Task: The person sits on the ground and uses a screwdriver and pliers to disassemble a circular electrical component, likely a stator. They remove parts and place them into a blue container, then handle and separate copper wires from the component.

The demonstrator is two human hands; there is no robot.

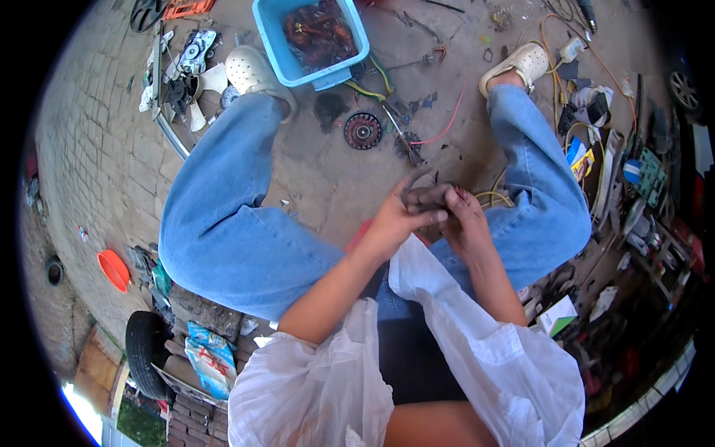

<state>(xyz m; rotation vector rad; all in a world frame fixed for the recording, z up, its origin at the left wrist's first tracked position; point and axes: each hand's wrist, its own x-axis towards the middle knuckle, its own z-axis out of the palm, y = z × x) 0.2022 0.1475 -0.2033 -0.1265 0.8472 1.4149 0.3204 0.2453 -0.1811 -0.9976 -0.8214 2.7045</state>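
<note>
My left hand (407, 212) and my right hand (469, 220) meet in front of my lap, their fingers darkened with dirt. The right fingers close in a pinch, and a bit of dark red shows at their tips; what it is I cannot make out. Against them press the curled left fingers, while the left index finger points outward. Whether the left hand grips anything is hidden. On the ground beyond lies a round, dark red motor part (363, 131) with a hole in its middle. Beside it is a thin metal rod (392, 119).
A light blue tub (355, 63) holding reddish-brown coiled pieces stands between my feet. Dismantled parts (195, 56) lie at the far left. Cables (555, 74) and mixed scrap (640, 179) crowd the right side. A tyre (145, 354) and an orange basin (113, 270) are at the left.
</note>
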